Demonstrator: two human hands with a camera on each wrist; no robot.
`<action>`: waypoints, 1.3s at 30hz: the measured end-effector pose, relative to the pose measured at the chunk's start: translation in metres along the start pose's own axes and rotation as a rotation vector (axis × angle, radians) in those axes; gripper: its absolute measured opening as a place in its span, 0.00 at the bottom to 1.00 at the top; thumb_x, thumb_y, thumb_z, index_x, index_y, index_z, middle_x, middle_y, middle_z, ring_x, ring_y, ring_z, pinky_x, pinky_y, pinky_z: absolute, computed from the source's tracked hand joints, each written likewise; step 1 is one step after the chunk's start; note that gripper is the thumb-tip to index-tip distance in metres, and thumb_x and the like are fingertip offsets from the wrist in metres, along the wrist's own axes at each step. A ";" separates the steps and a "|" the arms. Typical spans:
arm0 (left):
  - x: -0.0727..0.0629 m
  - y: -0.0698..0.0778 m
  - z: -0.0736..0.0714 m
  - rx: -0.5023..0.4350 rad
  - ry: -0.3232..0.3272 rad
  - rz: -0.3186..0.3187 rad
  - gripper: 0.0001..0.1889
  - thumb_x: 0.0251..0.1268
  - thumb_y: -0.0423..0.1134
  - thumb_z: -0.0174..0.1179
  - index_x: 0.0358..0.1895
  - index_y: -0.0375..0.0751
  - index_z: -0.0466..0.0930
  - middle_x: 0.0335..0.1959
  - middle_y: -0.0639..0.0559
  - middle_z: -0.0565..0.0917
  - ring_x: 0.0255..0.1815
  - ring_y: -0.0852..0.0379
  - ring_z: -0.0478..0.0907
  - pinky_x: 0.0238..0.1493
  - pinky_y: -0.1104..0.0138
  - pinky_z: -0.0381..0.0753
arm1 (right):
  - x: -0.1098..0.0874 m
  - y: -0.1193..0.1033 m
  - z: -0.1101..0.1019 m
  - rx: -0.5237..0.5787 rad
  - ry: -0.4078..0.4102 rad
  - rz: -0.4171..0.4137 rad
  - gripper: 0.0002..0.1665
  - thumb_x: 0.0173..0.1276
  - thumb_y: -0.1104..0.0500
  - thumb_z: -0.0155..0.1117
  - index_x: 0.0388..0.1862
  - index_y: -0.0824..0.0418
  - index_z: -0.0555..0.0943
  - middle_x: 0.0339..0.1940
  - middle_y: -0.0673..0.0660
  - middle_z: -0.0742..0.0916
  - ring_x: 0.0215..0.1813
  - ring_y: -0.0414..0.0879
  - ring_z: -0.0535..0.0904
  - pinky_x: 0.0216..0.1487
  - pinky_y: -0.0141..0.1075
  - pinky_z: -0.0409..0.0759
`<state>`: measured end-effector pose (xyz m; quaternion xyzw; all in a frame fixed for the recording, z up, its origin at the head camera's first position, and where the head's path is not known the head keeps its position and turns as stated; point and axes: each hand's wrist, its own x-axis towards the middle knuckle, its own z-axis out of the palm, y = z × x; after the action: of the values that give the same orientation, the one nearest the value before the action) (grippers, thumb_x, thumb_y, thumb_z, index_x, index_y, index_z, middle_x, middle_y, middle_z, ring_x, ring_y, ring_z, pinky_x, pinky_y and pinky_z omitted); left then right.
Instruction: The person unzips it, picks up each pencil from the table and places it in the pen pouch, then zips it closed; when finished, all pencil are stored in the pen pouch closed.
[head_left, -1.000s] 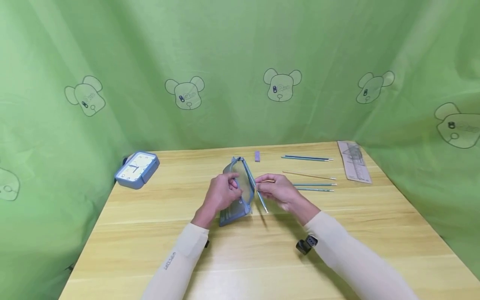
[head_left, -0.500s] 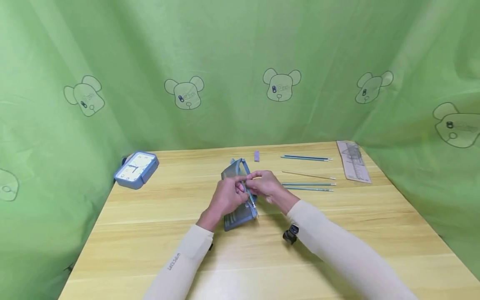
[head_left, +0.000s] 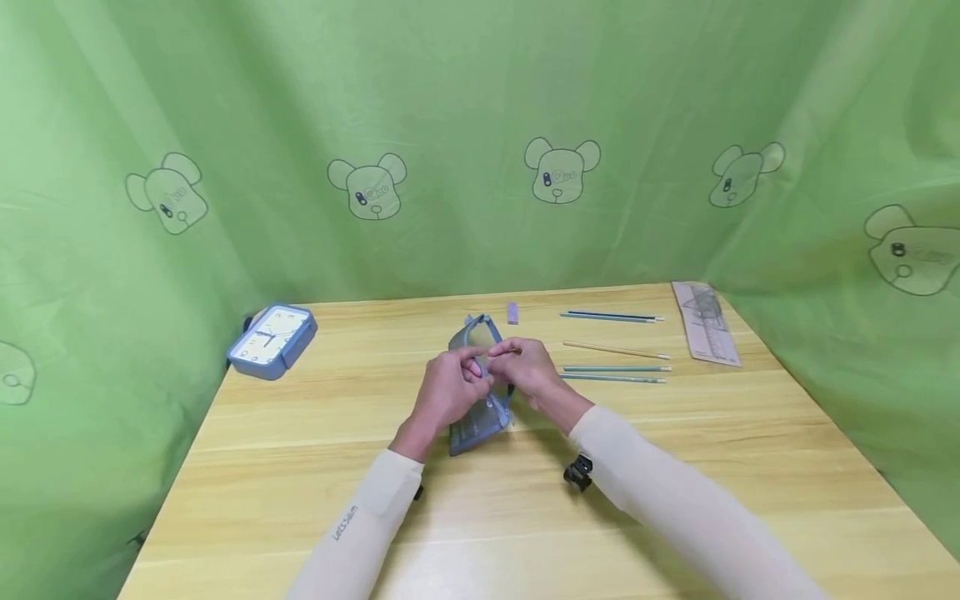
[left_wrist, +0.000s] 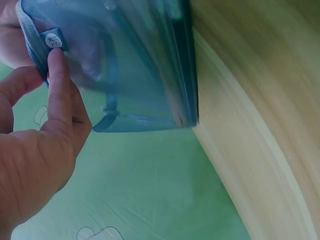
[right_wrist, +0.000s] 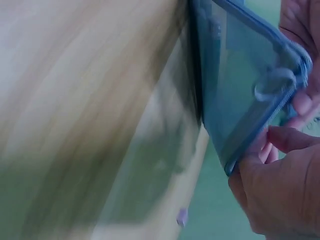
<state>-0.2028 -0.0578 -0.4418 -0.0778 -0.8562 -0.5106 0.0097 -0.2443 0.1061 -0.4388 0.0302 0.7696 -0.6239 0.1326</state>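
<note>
A blue mesh pencil case stands tilted on the table, its zipped mouth spread apart. My left hand pinches one edge of that mouth, by a small round-logo tab in the left wrist view. My right hand is at the opposite edge, thumb and fingers curled over the rim near the left fingertips. Through the mesh, pencils show inside the case in the left wrist view. A zipper pull ring hangs near the corner in the right wrist view.
Several pencils lie right of the case. A purple eraser sits behind it. A ruler set lies at the back right, and a blue clock stands at the back left. A green curtain surrounds the table.
My right hand has moved left to the case's mouth. The pencil it held went down into the case and is no longer between the fingers. The left hand shifted slightly.
</note>
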 end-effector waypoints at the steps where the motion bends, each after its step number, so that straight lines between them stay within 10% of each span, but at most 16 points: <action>1: 0.000 0.000 0.000 -0.001 0.001 -0.003 0.29 0.61 0.27 0.73 0.68 0.30 0.81 0.38 0.46 0.88 0.36 0.60 0.86 0.36 0.72 0.88 | -0.001 0.000 -0.004 -0.004 0.001 -0.027 0.18 0.71 0.70 0.69 0.58 0.73 0.82 0.39 0.56 0.89 0.39 0.44 0.87 0.48 0.33 0.90; 13: -0.002 0.000 -0.009 -0.024 0.018 -0.069 0.31 0.61 0.27 0.73 0.70 0.33 0.80 0.38 0.49 0.86 0.36 0.60 0.83 0.41 0.68 0.90 | -0.011 0.030 -0.118 -0.498 -0.039 -0.303 0.15 0.74 0.65 0.70 0.57 0.68 0.83 0.52 0.65 0.90 0.51 0.50 0.86 0.52 0.24 0.84; 22: -0.003 0.001 -0.011 -0.022 0.009 -0.053 0.30 0.63 0.27 0.73 0.70 0.32 0.80 0.38 0.49 0.85 0.35 0.60 0.82 0.39 0.69 0.88 | -0.013 0.065 -0.189 -0.952 -0.010 -0.465 0.16 0.68 0.69 0.73 0.54 0.67 0.86 0.53 0.67 0.91 0.58 0.66 0.87 0.65 0.64 0.83; 39: -0.002 0.003 -0.013 -0.023 -0.002 -0.069 0.30 0.63 0.26 0.72 0.70 0.32 0.80 0.39 0.49 0.85 0.36 0.60 0.82 0.39 0.70 0.88 | 0.000 0.084 -0.195 -1.031 -0.066 -0.487 0.11 0.67 0.73 0.72 0.46 0.63 0.88 0.42 0.60 0.91 0.45 0.54 0.88 0.50 0.54 0.89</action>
<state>-0.2008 -0.0677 -0.4333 -0.0489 -0.8526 -0.5202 -0.0097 -0.2586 0.3139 -0.4821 -0.2361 0.9548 -0.1807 0.0067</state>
